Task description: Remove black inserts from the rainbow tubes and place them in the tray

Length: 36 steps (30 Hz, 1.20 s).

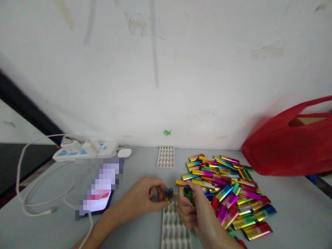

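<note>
The fingers of my left hand (pixel 144 197) curl around two upright lighters (pixel 168 194) with dark tops, thumb and forefinger against the left one. They stand at the far end of a pale tray (pixel 176 231) with rows of hollows; whether their bottoms rest in it is hidden. My right hand (pixel 193 207) is closed around a green lighter (pixel 188 194) with a dark end, just right of the two upright ones. Beside this hand lies a loose heap of shiny multicoloured lighters (pixel 229 200).
Against the wall lies a second pale tray (pixel 166 156). At left are a phone (pixel 103 193), a power strip (pixel 85 151) with white cables, and a small white case (pixel 124 152). A red bag (pixel 285 145) stands at the right.
</note>
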Each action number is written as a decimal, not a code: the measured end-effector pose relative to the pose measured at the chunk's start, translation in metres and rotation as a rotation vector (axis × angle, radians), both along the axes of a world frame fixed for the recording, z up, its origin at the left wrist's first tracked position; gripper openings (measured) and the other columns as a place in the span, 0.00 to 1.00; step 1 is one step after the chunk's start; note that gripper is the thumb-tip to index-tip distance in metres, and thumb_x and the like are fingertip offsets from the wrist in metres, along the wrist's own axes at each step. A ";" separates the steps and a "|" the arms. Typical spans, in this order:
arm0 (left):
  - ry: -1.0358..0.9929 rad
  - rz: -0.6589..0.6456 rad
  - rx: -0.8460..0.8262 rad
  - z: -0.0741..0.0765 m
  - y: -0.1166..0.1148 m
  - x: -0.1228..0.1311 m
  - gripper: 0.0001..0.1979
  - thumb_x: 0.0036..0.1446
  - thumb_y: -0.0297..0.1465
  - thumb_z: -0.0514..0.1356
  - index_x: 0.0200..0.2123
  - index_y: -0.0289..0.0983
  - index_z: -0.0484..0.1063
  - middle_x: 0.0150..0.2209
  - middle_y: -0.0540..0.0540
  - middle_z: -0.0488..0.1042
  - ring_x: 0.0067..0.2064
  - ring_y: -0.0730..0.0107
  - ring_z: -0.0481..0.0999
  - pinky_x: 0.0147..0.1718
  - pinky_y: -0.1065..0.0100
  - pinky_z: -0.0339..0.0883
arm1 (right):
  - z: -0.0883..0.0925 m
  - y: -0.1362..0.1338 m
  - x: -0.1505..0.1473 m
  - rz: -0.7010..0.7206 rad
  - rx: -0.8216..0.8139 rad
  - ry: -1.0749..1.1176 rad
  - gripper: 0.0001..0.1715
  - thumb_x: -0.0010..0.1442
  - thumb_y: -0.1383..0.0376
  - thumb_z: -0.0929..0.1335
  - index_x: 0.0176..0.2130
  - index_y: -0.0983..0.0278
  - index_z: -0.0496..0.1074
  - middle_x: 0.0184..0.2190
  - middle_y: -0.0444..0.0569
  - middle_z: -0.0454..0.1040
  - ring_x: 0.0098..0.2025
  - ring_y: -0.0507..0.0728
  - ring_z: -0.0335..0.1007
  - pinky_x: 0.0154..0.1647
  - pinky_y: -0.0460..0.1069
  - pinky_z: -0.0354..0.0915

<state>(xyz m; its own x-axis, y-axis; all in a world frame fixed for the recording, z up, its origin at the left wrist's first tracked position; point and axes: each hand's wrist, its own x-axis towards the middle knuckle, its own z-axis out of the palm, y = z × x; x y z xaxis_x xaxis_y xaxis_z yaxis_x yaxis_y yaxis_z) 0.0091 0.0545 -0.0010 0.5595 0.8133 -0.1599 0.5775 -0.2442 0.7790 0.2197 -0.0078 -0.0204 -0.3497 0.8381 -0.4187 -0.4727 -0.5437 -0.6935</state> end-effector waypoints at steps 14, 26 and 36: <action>-0.006 -0.006 -0.020 -0.001 0.001 0.000 0.08 0.55 0.34 0.73 0.36 0.37 0.83 0.23 0.58 0.68 0.26 0.74 0.61 0.26 0.72 0.51 | 0.010 -0.007 0.001 -0.270 0.509 -0.449 0.26 0.78 0.40 0.63 0.50 0.57 0.74 0.38 0.47 0.77 0.40 0.59 0.74 0.47 0.52 0.68; 0.001 -0.011 -0.003 0.000 0.001 -0.001 0.09 0.56 0.35 0.74 0.36 0.36 0.83 0.23 0.59 0.69 0.25 0.74 0.60 0.26 0.71 0.51 | 0.019 -0.009 0.005 -0.182 0.861 -0.901 0.10 0.80 0.62 0.64 0.55 0.55 0.74 0.48 0.47 0.74 0.51 0.58 0.74 0.53 0.50 0.66; -0.005 -0.018 0.001 0.000 0.001 0.000 0.09 0.56 0.35 0.74 0.35 0.37 0.82 0.24 0.58 0.70 0.26 0.74 0.62 0.27 0.71 0.52 | 0.021 -0.012 0.005 -0.190 0.876 -0.940 0.09 0.79 0.63 0.64 0.54 0.55 0.72 0.48 0.46 0.76 0.52 0.58 0.75 0.54 0.50 0.67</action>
